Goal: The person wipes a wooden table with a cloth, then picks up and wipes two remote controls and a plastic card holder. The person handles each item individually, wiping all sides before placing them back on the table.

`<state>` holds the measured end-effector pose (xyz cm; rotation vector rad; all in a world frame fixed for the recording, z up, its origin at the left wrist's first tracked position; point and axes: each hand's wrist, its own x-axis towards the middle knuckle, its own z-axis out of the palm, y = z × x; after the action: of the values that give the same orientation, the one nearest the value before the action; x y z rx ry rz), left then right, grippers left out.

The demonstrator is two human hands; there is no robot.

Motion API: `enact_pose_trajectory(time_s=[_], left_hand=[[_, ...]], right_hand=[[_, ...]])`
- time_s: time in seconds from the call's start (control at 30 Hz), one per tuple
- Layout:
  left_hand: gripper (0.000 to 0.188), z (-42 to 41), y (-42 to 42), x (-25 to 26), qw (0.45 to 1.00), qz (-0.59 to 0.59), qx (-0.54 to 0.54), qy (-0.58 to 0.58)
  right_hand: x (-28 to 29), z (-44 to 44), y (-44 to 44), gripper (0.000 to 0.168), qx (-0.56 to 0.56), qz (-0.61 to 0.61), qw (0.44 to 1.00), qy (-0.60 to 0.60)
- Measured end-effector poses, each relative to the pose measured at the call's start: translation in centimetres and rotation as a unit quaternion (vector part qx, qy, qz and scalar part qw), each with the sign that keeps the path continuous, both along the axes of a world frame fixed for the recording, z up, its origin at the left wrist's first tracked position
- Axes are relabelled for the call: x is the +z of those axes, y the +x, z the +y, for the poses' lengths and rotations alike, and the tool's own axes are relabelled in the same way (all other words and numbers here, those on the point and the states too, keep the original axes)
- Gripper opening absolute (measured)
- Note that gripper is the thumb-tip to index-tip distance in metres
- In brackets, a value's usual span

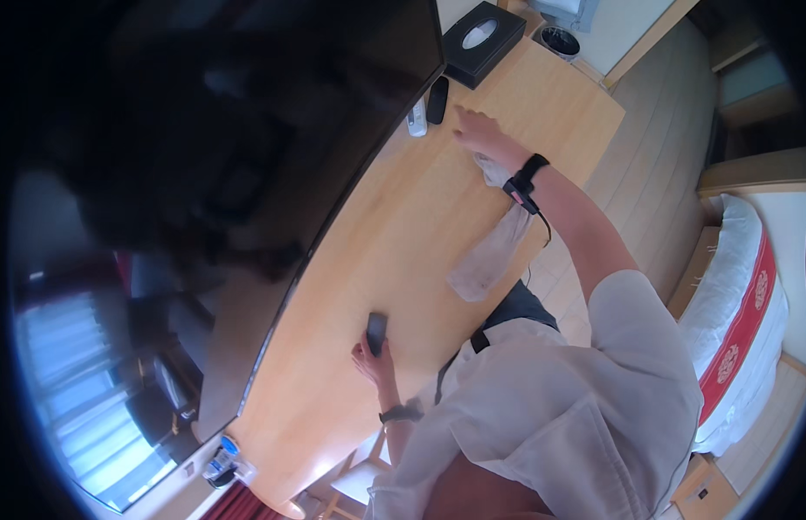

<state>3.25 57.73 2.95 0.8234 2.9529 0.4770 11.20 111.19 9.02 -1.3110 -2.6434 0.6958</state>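
Observation:
My left hand [375,364] holds a small dark rectangular object [377,330] near its lower end, over the wooden desk [351,260]. Higher up, my right hand [477,130] is above the desk with its fingers partly curled; whether anything is in it cannot be made out. A black remote control [438,101] and a white remote control [417,118] lie just beyond its fingertips, beside the television. Under my right wrist is a crumpled greyish cloth [487,257], partly hidden by the wrist and its black strap; its wide end lies flat near the desk's edge.
A large black television [247,149] runs along the far side of the desk. A black tissue box [484,42] stands at its top end, with a waste bin [560,43] beyond. Small items [222,463] stand at the bottom end, near a chair [357,481]. Behind me is a bed [734,312].

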Motion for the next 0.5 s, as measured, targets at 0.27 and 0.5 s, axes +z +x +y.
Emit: enact_pose_trajectory(time_s=[0.27, 0.5], left_hand=[[0.057, 0.4, -0.2, 0.5, 0.999, -0.027, 0.021, 0.008], [0.054, 0.5, -0.6, 1.0, 1.000, -0.017, -0.001, 0.011]], right_hand=[[-2.8, 2.4, -6.7, 0.080, -0.130, 0.102, 0.985, -0.042], [-4.3, 3.2, -7.4, 0.069, -0.111, 0.027, 0.990, 0.080]])
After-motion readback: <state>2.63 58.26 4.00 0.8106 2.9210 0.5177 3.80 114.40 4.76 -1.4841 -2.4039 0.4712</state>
